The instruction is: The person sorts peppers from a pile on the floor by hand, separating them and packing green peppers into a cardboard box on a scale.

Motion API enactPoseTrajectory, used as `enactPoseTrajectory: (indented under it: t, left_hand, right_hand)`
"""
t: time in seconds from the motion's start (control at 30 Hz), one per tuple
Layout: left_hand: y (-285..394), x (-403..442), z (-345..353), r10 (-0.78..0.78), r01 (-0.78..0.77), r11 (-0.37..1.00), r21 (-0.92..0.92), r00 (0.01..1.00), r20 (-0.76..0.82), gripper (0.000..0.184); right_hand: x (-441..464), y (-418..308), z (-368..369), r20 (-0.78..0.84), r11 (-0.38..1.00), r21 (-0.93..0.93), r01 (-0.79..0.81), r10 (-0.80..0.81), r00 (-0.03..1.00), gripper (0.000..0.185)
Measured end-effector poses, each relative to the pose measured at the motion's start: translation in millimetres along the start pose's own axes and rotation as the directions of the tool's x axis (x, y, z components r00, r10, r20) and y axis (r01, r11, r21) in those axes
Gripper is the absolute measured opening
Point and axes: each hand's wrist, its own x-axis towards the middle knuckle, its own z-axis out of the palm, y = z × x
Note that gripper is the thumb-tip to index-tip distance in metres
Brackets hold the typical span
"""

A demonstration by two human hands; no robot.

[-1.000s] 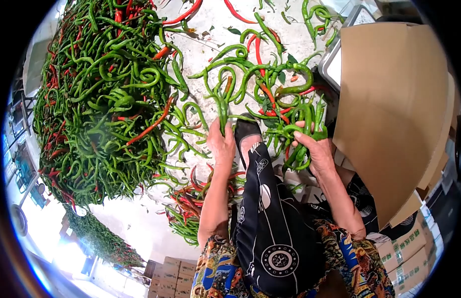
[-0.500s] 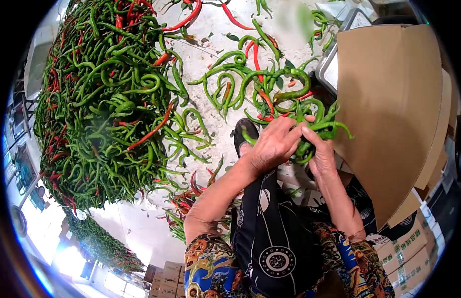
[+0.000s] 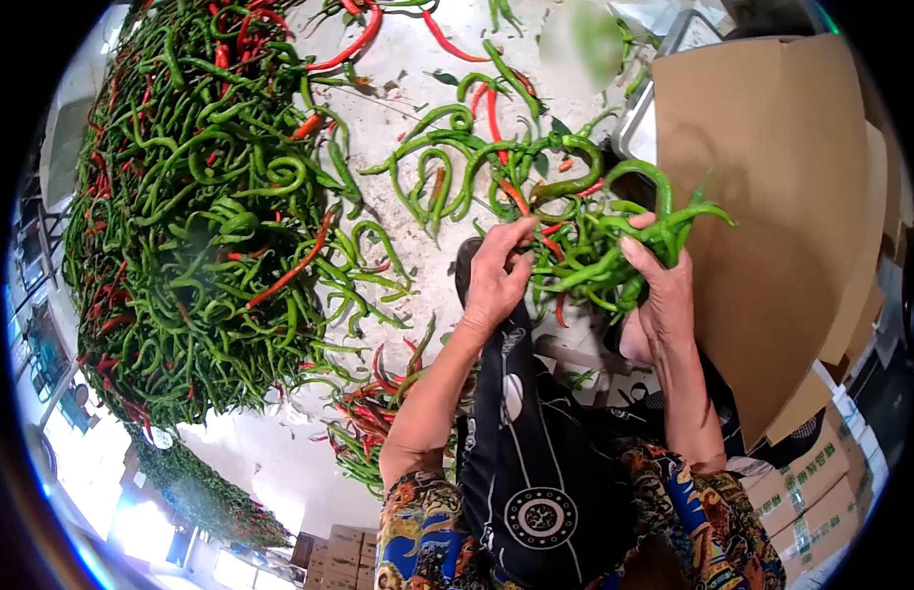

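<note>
My right hand is wrapped round a bunch of green peppers, whose curled ends stick out above and to the right. To its left, my left hand has its fingers bent together beside the scattered peppers; whether anything is between them is too small to make out. Loose green and red peppers lie on the pale floor just beyond both hands. A smaller heap of red and green peppers lies left of my left forearm.
A large heap of mostly green peppers fills the left side. A brown cardboard sheet stands close on the right, beside a metal-rimmed tray. Stacked cartons are at the lower right. A second long heap lies at the lower left.
My left hand first brought green peppers over to my right hand, then moved back left without them. My right hand has kept its bunch and lifted it slightly rightward.
</note>
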Motion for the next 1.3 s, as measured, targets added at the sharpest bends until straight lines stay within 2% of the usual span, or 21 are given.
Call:
enactPoseTrajectory:
  t: [0.07,0.13,0.2,0.27,0.37,0.4,0.5,0.53,0.6,0.63,0.67,0.73,0.77,0.83,0.87,0.93,1.0,1.07,1.17,1.27,1.3]
  left_hand:
    - [-5,7,-3,0.169,-0.17,0.985,-0.017,0.957,0.237,0.048]
    - [8,5,-5,-0.179,0.308,0.928,-0.208,0.86,0.478,0.05]
    - [17,3,-4,-0.209,0.394,0.891,-0.225,0.797,0.567,0.05]
    - [16,-3,1,-0.246,0.392,0.898,-0.2,0.825,0.509,0.045]
    - [4,-6,2,-0.101,0.218,0.962,-0.167,0.846,0.523,0.036]
    - [9,-6,1,-0.241,0.495,0.82,-0.286,0.752,0.613,0.031]
    - [12,-6,-12,-0.208,0.341,0.929,-0.141,0.801,0.561,0.02]
    - [12,-10,-15,-0.317,0.383,0.922,-0.051,0.824,0.469,0.018]
    - [-12,-19,-21,-0.294,0.346,0.928,-0.136,0.907,0.302,0.019]
    - [-29,-25,-23,-0.141,0.167,0.984,-0.07,0.95,0.278,0.018]
    - [-48,-30,-24,-0.017,-0.062,0.978,0.201,0.929,0.37,0.022]
    - [-46,-36,-29,0.136,-0.352,0.869,0.347,0.846,0.516,0.026]
    - [-41,-46,-29,0.087,-0.192,0.931,0.312,0.944,0.319,0.028]
    - [-33,-36,-47,0.107,-0.025,0.882,0.471,0.983,-0.148,0.031]
    - [-30,-30,-58,0.052,0.133,0.902,0.411,0.912,-0.408,0.034]
    - [-46,-16,-89,0.137,0.272,0.805,0.528,0.78,-0.611,0.042]
    - [-80,-13,-111,-0.086,0.489,0.788,0.375,0.69,-0.719,0.051]
    - [-92,-16,-115,-0.073,0.48,0.778,0.405,0.709,-0.701,0.055]
    - [-79,-12,-104,0.028,0.433,0.818,0.379,0.628,-0.778,0.058]
    - [-116,-18,-109,0.339,0.335,0.574,0.748,0.734,-0.588,0.061]
    - [-105,-16,-103,0.167,0.374,0.722,0.583,0.722,-0.671,0.048]
  right_hand:
    - [3,2,-2,-0.005,0.998,0.055,-0.031,0.031,0.999,0.03]
    - [7,3,-4,0.018,0.979,0.181,-0.096,0.095,0.995,0.028]
    - [12,10,-9,0.007,0.974,0.197,-0.11,0.111,0.994,0.027]
    - [15,16,-16,0.042,0.965,0.211,-0.158,0.153,0.987,0.027]
    - [17,15,-19,0.09,0.959,0.162,-0.234,0.222,0.971,0.03]
    - [18,16,-20,0.114,0.958,0.131,-0.254,0.24,0.964,0.031]
    - [17,11,-20,0.045,0.969,0.016,-0.248,0.247,0.968,0.03]
    - [19,10,-23,0.034,0.968,0.013,-0.252,0.251,0.967,0.029]
    - [24,11,-31,-0.046,0.98,0.063,-0.189,0.192,0.98,0.026]
    - [22,6,-28,-0.099,0.982,0.095,-0.162,0.171,0.98,0.024]
    - [19,-1,-26,-0.153,0.983,0.124,-0.134,0.152,0.976,0.022]
    - [14,-7,-22,-0.143,1.0,-0.025,-0.019,0.016,0.99,0.025]
    - [14,-6,-26,-0.132,0.99,-0.142,0.011,-0.03,0.991,0.026]
    - [10,-8,-27,-0.048,0.969,-0.247,0.023,-0.036,0.998,0.028]
    - [8,-8,-24,0.022,0.99,-0.137,-0.031,0.034,0.999,0.027]
    - [6,-5,-13,0.189,0.985,0.07,-0.155,0.14,0.972,0.025]
    - [2,3,-6,0.193,0.97,0.072,-0.23,0.213,0.958,0.028]
    - [0,10,-3,0.172,0.957,0.087,-0.277,0.259,0.95,0.03]
    - [0,13,-2,0.145,0.953,0.053,-0.299,0.289,0.946,0.027]
    - [4,20,-4,0.14,0.958,0.03,-0.284,0.278,0.95,0.027]
    - [5,21,-6,0.137,0.96,0.024,-0.28,0.275,0.952,0.027]
